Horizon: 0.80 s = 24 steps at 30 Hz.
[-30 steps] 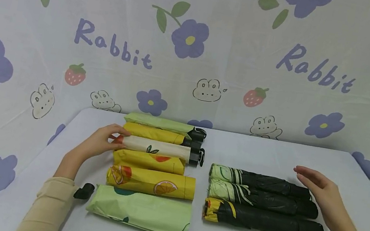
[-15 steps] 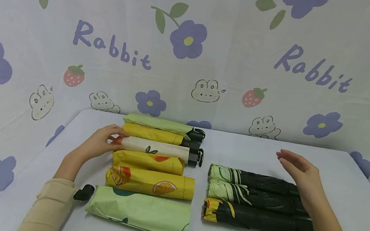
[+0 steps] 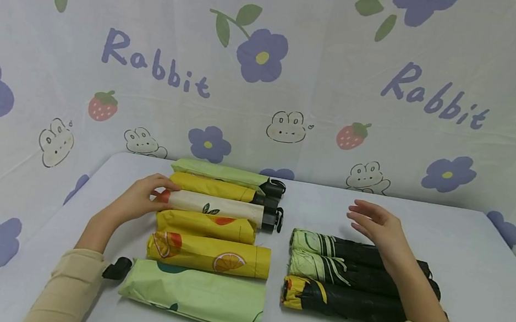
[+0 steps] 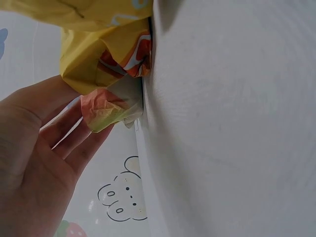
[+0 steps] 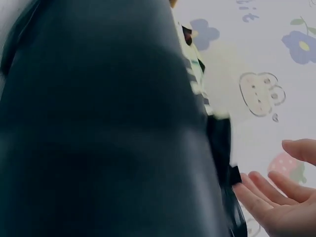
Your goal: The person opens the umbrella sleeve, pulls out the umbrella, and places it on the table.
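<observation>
Several folded umbrellas lie in a column at table left: green, yellow, cream (image 3: 218, 206), two more yellow, and a flat green one (image 3: 193, 293) nearest me. My left hand (image 3: 144, 198) rests against the cream umbrella's left end, thumb on top; in the left wrist view its straight fingers (image 4: 74, 143) touch the crumpled fabric tip (image 4: 106, 111). Three black umbrellas (image 3: 346, 271) lie side by side on the right. My right hand (image 3: 373, 225) hovers open, holding nothing, over their far side. The right wrist view is mostly dark umbrella fabric (image 5: 98, 123), with fingers (image 5: 276, 197) at the bottom right.
The pale table (image 3: 483, 261) has bare surface right of the black umbrellas and behind them. A flower-and-rabbit printed cloth (image 3: 271, 74) hangs as a backdrop directly behind the table. A black wrist mount (image 3: 117, 268) sits beside the flat green umbrella.
My right hand has swept leftward from the black umbrellas' right ends to above their middle, staying open. The left hand has stayed at the cream umbrella's end.
</observation>
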Each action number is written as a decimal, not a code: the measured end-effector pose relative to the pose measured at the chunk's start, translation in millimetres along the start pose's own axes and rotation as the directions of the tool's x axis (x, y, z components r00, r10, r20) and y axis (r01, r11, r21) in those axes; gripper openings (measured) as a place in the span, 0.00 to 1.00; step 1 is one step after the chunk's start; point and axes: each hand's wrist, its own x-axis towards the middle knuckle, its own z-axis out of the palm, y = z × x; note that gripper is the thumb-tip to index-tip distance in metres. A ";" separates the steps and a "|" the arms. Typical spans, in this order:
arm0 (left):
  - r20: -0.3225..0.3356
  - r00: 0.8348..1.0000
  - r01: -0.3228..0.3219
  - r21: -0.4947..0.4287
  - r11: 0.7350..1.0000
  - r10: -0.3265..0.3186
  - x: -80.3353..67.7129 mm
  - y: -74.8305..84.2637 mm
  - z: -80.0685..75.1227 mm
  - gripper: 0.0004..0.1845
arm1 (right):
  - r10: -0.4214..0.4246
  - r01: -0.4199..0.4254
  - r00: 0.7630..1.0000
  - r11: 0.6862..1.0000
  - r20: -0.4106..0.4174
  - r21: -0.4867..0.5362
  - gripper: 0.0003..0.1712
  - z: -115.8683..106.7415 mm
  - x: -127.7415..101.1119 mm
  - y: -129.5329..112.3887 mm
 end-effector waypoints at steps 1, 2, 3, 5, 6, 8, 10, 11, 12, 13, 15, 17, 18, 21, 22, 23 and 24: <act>0.002 1.000 -0.001 0.005 1.000 0.001 0.2 0.0 0.0 0.21 | 0.010 -0.010 1.000 1.000 0.001 0.006 0.34 3.3 1.9 -0.3; 0.005 1.000 -0.001 0.004 1.000 0.001 0.3 0.1 -0.1 0.21 | 0.017 -0.017 1.000 1.000 0.008 0.014 0.33 6.1 3.6 -0.7; 0.006 1.000 0.003 0.003 1.000 -0.003 0.5 0.1 -0.2 0.21 | 0.022 -0.023 1.000 1.000 0.016 0.021 0.33 9.2 5.1 -1.6; 0.008 1.000 0.000 0.006 1.000 -0.001 0.7 -0.1 -0.2 0.21 | 0.030 -0.031 0.999 0.999 0.033 0.033 0.33 15.0 8.4 -3.4; 0.008 1.000 -0.002 0.009 1.000 0.002 0.7 -0.3 -0.2 0.21 | 0.034 -0.036 0.999 0.999 0.041 0.040 0.33 18.0 10.1 -4.4; 0.007 1.000 -0.004 0.012 1.000 0.004 0.8 -0.5 -0.2 0.21 | 0.038 -0.041 0.997 0.998 0.063 0.040 0.33 23.6 13.5 -6.9; 0.005 1.000 -0.006 0.013 1.000 0.006 0.8 -0.6 -0.1 0.21 | 0.052 -0.055 0.996 0.998 0.076 0.036 0.32 29.6 17.6 -8.8; 0.005 1.000 -0.006 0.011 1.000 0.006 0.8 -0.7 -0.1 0.21 | 0.055 -0.058 0.995 0.998 0.082 0.037 0.32 32.6 19.4 -9.9; 0.005 1.000 -0.007 0.010 1.000 0.007 0.7 -0.9 -0.1 0.21 | 0.064 -0.067 0.994 0.997 0.088 0.040 0.32 35.6 21.3 -10.6; 0.006 1.000 -0.006 0.009 1.000 0.006 0.6 -1.0 -0.2 0.21 | 0.069 -0.073 0.993 0.996 0.091 0.042 0.32 38.7 23.0 -11.4; 0.008 1.000 -0.007 0.007 1.000 0.007 0.2 -1.0 -0.4 0.21 | 0.078 -0.083 0.992 0.996 0.097 0.045 0.32 45.0 26.2 -13.3; 0.010 1.000 -0.004 0.004 1.000 0.004 -0.1 -0.5 -0.9 0.21 | 0.085 -0.090 0.991 0.995 0.100 0.052 0.31 51.3 28.9 -15.3; 0.010 1.000 -0.004 0.002 1.000 0.004 -0.2 -0.1 -1.2 0.21 | 0.092 -0.098 0.990 0.993 0.103 0.058 0.31 54.5 30.4 -16.0; 0.010 1.000 -0.001 -0.002 1.000 0.001 -0.2 1.4 -1.8 0.21 | 0.111 -0.119 0.988 0.990 0.107 0.072 0.29 64.0 34.1 -18.0; 0.010 1.000 -0.001 -0.004 1.000 0.001 -0.1 1.8 -1.8 0.21 | 0.112 -0.121 0.987 0.990 0.114 0.076 0.29 67.0 35.2 -18.4; 0.010 1.000 -0.003 -0.006 1.000 0.003 0.1 2.0 -1.7 0.21 | 0.117 -0.126 0.986 0.989 0.121 0.076 0.28 70.0 36.5 -18.8; 0.011 1.000 -0.004 -0.007 1.000 0.004 0.2 2.1 -1.6 0.21 | 0.120 -0.131 0.985 0.988 0.127 0.081 0.28 73.1 37.5 -19.4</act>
